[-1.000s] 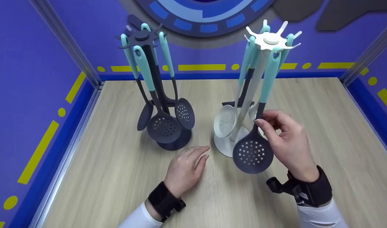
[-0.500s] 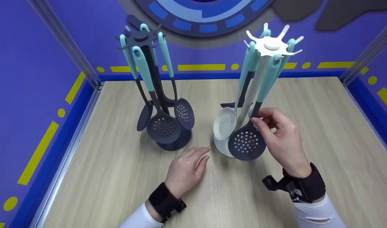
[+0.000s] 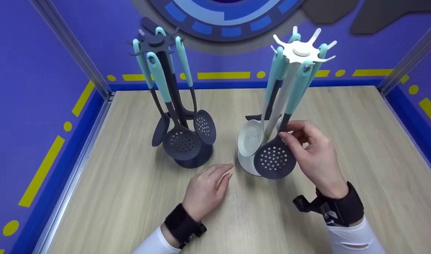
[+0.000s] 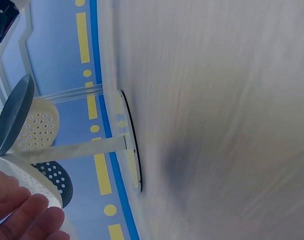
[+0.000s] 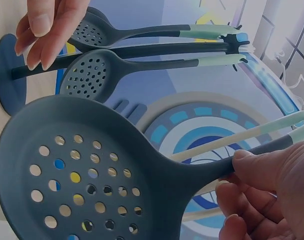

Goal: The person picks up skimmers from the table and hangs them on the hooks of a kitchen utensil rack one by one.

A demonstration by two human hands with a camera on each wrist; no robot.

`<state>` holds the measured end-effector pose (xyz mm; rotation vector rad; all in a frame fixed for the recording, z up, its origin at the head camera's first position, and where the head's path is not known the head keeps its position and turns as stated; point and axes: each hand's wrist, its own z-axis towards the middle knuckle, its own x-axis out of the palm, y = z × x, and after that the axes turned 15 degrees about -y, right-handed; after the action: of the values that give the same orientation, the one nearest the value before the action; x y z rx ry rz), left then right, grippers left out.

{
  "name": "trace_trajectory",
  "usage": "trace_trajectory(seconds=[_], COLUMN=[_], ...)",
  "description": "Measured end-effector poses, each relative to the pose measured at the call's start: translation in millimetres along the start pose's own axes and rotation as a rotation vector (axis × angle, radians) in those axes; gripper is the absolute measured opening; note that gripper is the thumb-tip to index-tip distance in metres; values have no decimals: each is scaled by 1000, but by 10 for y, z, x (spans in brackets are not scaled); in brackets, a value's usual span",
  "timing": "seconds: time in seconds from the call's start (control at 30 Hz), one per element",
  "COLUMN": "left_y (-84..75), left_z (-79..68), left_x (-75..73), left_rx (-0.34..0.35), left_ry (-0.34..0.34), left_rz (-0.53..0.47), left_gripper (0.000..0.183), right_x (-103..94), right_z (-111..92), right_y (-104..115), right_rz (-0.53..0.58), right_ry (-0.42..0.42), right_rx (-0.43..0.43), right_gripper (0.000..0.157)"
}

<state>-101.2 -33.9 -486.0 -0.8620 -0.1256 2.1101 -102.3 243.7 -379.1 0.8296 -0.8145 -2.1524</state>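
My right hand (image 3: pixel 312 155) pinches the neck of a dark skimmer (image 3: pixel 275 160) with a mint handle. That handle's top hole is at a hook of the white utensil rack (image 3: pixel 302 51), so the skimmer hangs at the rack's front right. In the right wrist view thumb and fingers close on the skimmer's (image 5: pixel 92 165) neck. A white slotted spoon (image 3: pixel 250 137) hangs to its left. My left hand (image 3: pixel 206 190) rests on the table with relaxed fingers, holding nothing, between the two racks. In the left wrist view its fingers (image 4: pixel 29 215) overlap the white rack's utensils.
At left stands a black utensil rack (image 3: pixel 157 40) with several dark, mint-handled utensils, a skimmer (image 3: pixel 182 143) at its front. The wooden table (image 3: pixel 113 197) is walled by blue panels (image 3: pixel 28 106) at the back and sides.
My right hand has moved the skimmer slightly left and away from me, toward the white rack's post; its handle top has dropped onto the hook. The left hand has stayed put.
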Motion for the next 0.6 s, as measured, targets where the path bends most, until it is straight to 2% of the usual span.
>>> trace_trajectory(seconds=[0.17,0.3,0.4,0.47,0.6], left_y=[50,131,227,325,590], left_z=[-21,-102,-216,-305,-440], left_x=[-127,-302,-505,-666,-1009], left_rx=[-7,17,40,45,6], left_ry=[-17,-24,-22,-24,-25], left_rz=[12,41,79,103,170], left_gripper=[25,26,28,29,33], right_x=[-68,-202,-337,-443,-673], right_z=[12,1,-34,-84,-204], right_y=[-17,-111,-264,-390,-711], right_rz=[-29,-86,-145,-195,-298], right_ry=[8,-14,-27,-22,4], right_rx=[-27,-43,-58,-39,9], right_gripper=[17,19,20,21,25])
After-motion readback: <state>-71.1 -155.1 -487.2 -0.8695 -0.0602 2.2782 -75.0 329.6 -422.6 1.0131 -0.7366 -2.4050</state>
